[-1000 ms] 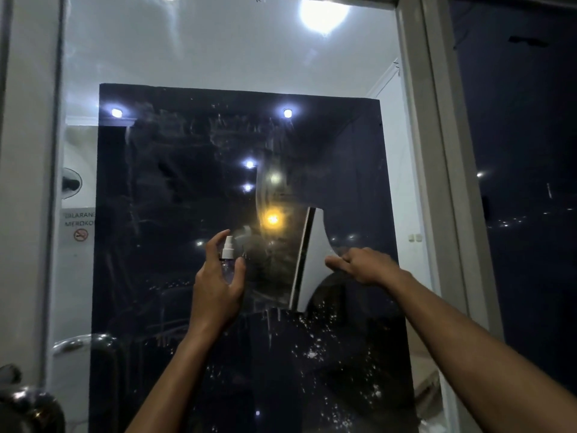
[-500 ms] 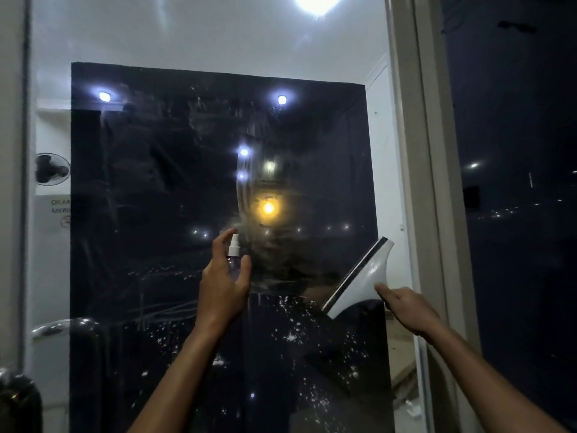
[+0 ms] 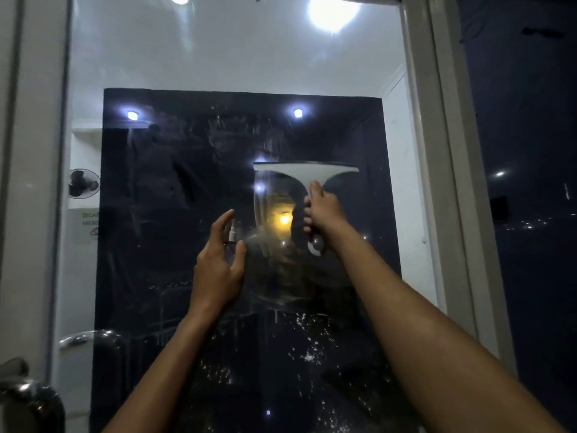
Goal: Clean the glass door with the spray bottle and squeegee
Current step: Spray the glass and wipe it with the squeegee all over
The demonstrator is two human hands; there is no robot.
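Dim night-time scene seen through a reflective glass door pane, with a large round ceiling-light reflection flaring at top right, two small bluish-white spot reflections haloed below it, and a warm orange glow at centre; forearms in the foreground are underexposed, detail is soft and noisy throughout, and the pale door frame bows with wide-angle distortion

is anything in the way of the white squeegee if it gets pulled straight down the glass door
Nothing visible blocks the white squeegee on the glass door. The left hand, holding the small clear spray bottle, sits left of that path.
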